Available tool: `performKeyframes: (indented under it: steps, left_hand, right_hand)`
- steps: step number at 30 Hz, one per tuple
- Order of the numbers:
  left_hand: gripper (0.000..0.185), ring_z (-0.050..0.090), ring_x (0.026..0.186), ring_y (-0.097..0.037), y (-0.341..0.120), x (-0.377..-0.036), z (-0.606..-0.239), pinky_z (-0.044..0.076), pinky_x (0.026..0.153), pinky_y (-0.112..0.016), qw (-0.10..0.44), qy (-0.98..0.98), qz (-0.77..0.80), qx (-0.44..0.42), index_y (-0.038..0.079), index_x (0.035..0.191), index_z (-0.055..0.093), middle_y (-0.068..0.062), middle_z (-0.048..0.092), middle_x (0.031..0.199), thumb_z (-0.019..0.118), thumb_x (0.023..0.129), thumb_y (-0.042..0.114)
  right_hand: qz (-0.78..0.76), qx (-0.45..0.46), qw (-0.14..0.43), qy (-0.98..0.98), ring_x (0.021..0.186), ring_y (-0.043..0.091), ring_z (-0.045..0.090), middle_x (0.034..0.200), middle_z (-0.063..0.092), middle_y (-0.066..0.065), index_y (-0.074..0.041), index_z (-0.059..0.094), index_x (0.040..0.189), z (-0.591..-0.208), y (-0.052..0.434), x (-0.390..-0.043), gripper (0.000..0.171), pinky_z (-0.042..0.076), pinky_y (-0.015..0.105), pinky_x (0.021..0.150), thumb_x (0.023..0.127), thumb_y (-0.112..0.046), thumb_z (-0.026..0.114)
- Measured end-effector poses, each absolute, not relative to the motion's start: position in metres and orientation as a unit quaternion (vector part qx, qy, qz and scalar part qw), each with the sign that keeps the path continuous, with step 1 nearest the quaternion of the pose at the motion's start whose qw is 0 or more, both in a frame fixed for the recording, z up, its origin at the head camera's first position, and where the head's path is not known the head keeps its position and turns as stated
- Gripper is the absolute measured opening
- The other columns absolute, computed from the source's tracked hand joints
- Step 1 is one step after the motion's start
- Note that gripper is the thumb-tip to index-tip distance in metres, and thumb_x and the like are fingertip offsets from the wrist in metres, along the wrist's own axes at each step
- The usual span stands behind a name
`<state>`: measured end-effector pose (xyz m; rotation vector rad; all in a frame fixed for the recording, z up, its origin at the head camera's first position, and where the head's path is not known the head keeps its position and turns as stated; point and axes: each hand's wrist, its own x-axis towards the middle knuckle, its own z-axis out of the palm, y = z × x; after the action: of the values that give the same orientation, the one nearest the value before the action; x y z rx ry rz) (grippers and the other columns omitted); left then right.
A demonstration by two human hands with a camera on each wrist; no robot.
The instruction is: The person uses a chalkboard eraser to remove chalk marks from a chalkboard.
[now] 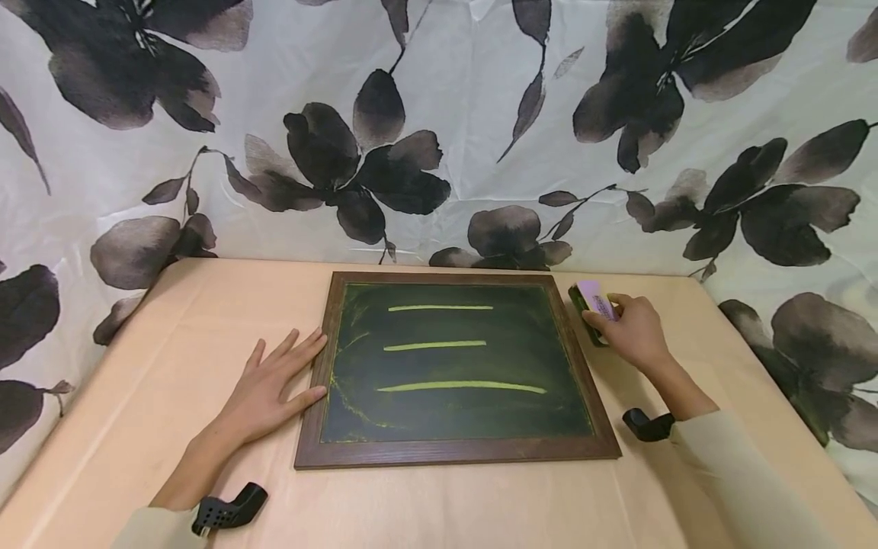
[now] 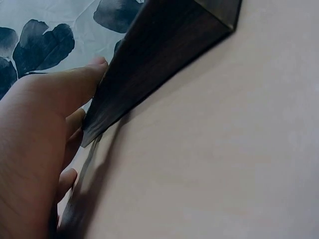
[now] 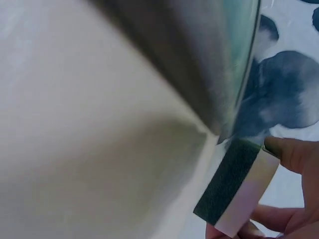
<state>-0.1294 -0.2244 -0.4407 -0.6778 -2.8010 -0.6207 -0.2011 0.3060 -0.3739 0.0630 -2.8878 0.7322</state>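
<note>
A chalkboard (image 1: 453, 415) in a brown wooden frame lies on the table, with three yellow-green chalk lines drawn across it and faint smudges along its left side. My left hand (image 1: 277, 389) rests at the left side of the frame, fingers spread and tips on the wood; the left wrist view shows its thumb against the dark frame (image 2: 154, 55). Just right of the board's upper right corner, my right hand (image 1: 634, 332) grips a chalkboard eraser (image 1: 595, 301) between thumb and fingers. The eraser (image 3: 237, 186) has a dark felt layer and a pale purple back with printing.
The light wood-toned table (image 1: 439, 503) extends around the board on every side. Behind it hangs a white sheet (image 1: 480, 175) with large dark flowers, which also drapes down at both sides. A black wrist device (image 1: 233, 509) sits at each cuff.
</note>
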Motion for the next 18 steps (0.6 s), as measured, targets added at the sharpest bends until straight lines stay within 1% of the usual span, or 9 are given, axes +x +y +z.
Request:
performKeyframes:
  steps: [2,4,8,10,15,18]
  left_hand:
    - [0.071,0.026,0.139,-0.037,-0.225,-0.130,-0.440,0.006,0.107,-0.064,0.096,-0.946,-0.211,-0.228,0.020,0.150,0.037,-0.004,0.035,0.152,0.060,0.089,0.048]
    - [0.071,0.026,0.139,-0.037,-0.225,-0.130,-0.440,0.006,0.107,-0.064,0.095,-0.945,-0.213,-0.228,0.020,0.150,0.036,-0.004,0.035,0.152,0.060,0.089,0.048]
    - [0.071,0.027,0.139,-0.037,-0.225,-0.130,-0.440,0.006,0.107,-0.064,0.091,-0.945,-0.216,-0.229,0.020,0.150,0.036,-0.004,0.035,0.152,0.060,0.089,0.048]
    - [0.071,0.027,0.139,-0.037,-0.225,-0.131,-0.440,0.006,0.107,-0.064,0.091,-0.945,-0.217,-0.229,0.020,0.150,0.036,-0.004,0.035,0.152,0.060,0.089,0.048]
    - [0.072,0.027,0.139,-0.037,-0.225,-0.132,-0.441,0.007,0.107,-0.065,0.089,-0.946,-0.213,-0.227,0.021,0.150,0.036,-0.004,0.036,0.152,0.060,0.089,0.049]
    - [0.072,0.026,0.139,-0.037,-0.225,-0.132,-0.441,0.007,0.107,-0.065,0.086,-0.946,-0.214,-0.227,0.021,0.150,0.035,-0.004,0.035,0.152,0.060,0.089,0.050]
  right_hand:
    - [0.248,0.038,0.074,-0.965,0.078,0.035,0.047,0.090,0.052,0.028,0.021,0.046,0.128,-0.367,0.298,-0.201,0.062,0.036,0.038,0.061,0.092,-0.027,0.064]
    - [0.254,0.048,0.055,-0.965,0.080,0.034,0.043,0.093,0.049,0.027,0.019,0.045,0.130,-0.362,0.288,-0.201,0.063,0.035,0.038,0.062,0.092,-0.028,0.065]
    - [0.256,0.063,0.024,-0.964,0.085,0.034,0.046,0.103,0.048,0.028,0.015,0.044,0.134,-0.361,0.271,-0.204,0.066,0.041,0.037,0.061,0.091,-0.030,0.067]
    - [0.252,0.070,0.014,-0.965,0.083,0.033,0.046,0.102,0.049,0.027,0.015,0.045,0.133,-0.363,0.262,-0.207,0.068,0.041,0.035,0.059,0.089,-0.031,0.068]
    - [0.242,0.096,0.008,-0.966,0.080,0.029,0.046,0.097,0.054,0.022,0.012,0.053,0.128,-0.373,0.241,-0.217,0.062,0.038,0.035,0.061,0.087,-0.031,0.071]
    - [0.237,0.097,0.005,-0.967,0.081,0.030,0.048,0.100,0.055,0.023,0.012,0.053,0.129,-0.377,0.233,-0.222,0.063,0.040,0.037,0.063,0.086,-0.030,0.072]
